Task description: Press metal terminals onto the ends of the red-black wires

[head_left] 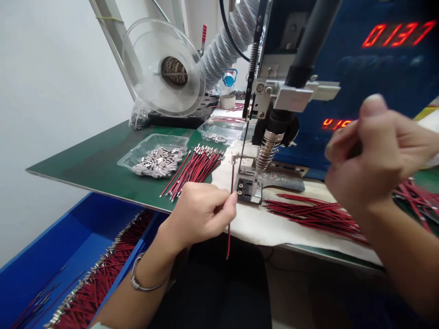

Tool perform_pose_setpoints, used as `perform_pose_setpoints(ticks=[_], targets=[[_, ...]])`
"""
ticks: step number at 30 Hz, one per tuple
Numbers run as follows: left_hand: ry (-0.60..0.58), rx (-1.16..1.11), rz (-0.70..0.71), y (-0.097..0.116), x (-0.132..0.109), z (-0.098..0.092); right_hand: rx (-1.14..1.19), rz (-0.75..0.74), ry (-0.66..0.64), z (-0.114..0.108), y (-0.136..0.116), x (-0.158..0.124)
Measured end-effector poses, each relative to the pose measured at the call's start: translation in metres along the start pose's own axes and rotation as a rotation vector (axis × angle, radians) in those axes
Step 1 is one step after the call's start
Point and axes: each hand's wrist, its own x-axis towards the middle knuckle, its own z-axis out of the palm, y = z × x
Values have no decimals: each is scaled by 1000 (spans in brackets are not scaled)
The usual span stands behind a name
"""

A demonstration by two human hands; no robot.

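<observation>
My left hand (pixel 206 211) is closed, with thumb and finger pinching a red-and-black wire (pixel 232 178). The wire stands nearly upright, its lower end hanging below my fist. A small metal connector (pixel 234 158) tops it, beside the soldering machine's black fixture block (pixel 246 189). Above and right of that block is the machine's spring-wrapped head (pixel 270 148). My right hand (pixel 373 141) is raised in front of the blue machine housing (pixel 346 77), fingers curled in and thumb on top. Whatever those fingers hold, if anything, is hidden.
Finished-looking wires (pixel 197 169) with metal ends lie beside a clear tray (pixel 125 160) of metal connectors. More wires (pixel 315 217) rest on white paper at right. A blue bin (pixel 85 246) full of wires stands below left. A clear reel (pixel 144 68) rises behind.
</observation>
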Motion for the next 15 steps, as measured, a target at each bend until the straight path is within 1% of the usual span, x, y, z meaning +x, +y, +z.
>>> perform_pose_setpoints(ticks=[1, 2, 3, 5, 6, 7, 8, 9, 11, 12, 13, 15], targets=[[-42, -46, -57, 1, -4, -3, -23, 9, -5, -2, 1, 6], [-78, -96, -105, 1, -7, -5, -45, -36, 37, -3, 0, 10], [-106, -148, -146, 2, -10, -7, -60, -74, 53, -5, -4, 10], [-119, -262, -211, 4, -13, -9, -117, -52, -114, -7, -19, -3], [-97, -318, -239, 4, -14, -9, -199, -84, -242, -7, -28, -15], [-60, -369, -263, 4, -14, -9, -241, -145, -416, -7, -38, -30], [-14, -413, -282, 4, -14, -8, -272, -168, -583, -5, -48, -47], [32, -451, -293, 4, -14, -8, -287, -155, -656, -3, -57, -64], [92, -504, -303, 2, -13, -6, -292, -67, -689, 5, -68, -97], [97, -520, -305, 1, -13, -5, -282, -14, -688, 10, -71, -110], [95, -527, -308, 0, -13, -4, -258, 47, -683, 16, -73, -120], [72, -525, -322, -1, -14, -3, -190, 201, -661, 26, -73, -132]])
